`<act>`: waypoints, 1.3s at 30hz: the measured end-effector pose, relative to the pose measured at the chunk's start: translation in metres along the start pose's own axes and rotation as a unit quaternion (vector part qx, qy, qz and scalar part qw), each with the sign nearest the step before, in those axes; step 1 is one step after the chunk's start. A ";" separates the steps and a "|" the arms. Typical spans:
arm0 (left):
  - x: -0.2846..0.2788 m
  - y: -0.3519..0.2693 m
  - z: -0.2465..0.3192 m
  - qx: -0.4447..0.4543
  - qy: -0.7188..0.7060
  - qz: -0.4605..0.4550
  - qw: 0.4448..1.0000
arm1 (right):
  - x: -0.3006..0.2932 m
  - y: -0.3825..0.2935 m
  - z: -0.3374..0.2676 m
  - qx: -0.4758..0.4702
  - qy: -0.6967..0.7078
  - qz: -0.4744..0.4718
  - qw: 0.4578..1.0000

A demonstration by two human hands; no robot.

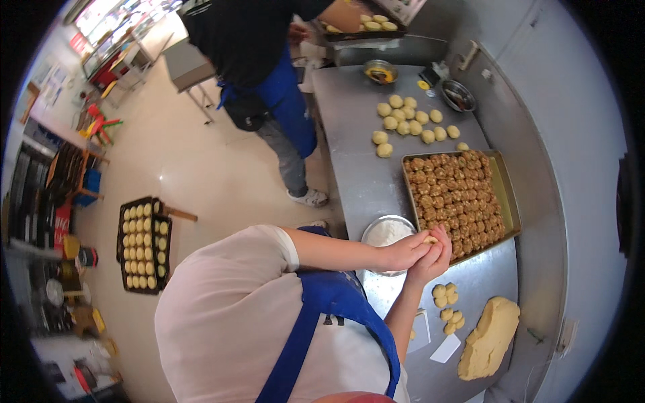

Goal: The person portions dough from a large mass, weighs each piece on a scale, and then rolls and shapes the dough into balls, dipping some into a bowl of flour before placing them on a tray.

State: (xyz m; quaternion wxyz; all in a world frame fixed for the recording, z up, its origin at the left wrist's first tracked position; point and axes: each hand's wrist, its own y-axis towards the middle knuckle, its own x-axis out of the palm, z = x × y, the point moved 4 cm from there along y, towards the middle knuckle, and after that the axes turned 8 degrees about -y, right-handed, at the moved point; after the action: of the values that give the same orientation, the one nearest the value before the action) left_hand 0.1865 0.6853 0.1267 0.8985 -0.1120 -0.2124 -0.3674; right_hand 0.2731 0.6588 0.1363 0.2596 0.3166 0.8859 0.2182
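Note:
My left hand [407, 252] and my right hand [434, 258] are cupped together around a small piece of yellow dough [431, 240], mostly hidden by the fingers. They are above the near edge of a metal tray [513, 204] filled with rows of brown, nut-studded filling balls [453, 191]. Below my left wrist stands a metal bowl of white flour [387, 232]. Small dough pieces [452, 319] lie in two clusters to the right of my right forearm. Past them is a large slab of yellow dough [489, 338], with a white scraper [445, 348] beside it.
Round dough balls [403, 126] sit on the steel table [347, 151] beyond the tray, near two metal bowls [380, 72] [458, 95]. A co-worker in a blue apron [287, 101] stands at the far left, by a tray of dough pieces [373, 25]. More filled trays [140, 247] are behind, low down.

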 end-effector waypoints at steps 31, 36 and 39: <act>-0.062 0.047 0.036 -0.055 -0.116 -0.152 0.980 | 0.040 0.052 -0.053 -0.001 -0.049 0.113 0.992; -0.060 0.044 0.024 -0.140 -0.091 -0.139 0.976 | 0.026 0.038 -0.007 -0.087 -0.060 -0.050 0.993; -0.064 0.051 0.021 -0.237 -0.282 -0.125 0.921 | 0.025 0.038 -0.010 -0.072 -0.077 -0.059 0.993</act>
State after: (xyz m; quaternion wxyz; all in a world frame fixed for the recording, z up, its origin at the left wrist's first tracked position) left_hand 0.1750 0.7679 0.1132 0.6954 -0.3937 -0.3760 -0.4691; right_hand 0.2671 0.7003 0.1567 0.3618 0.2600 0.8623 0.2407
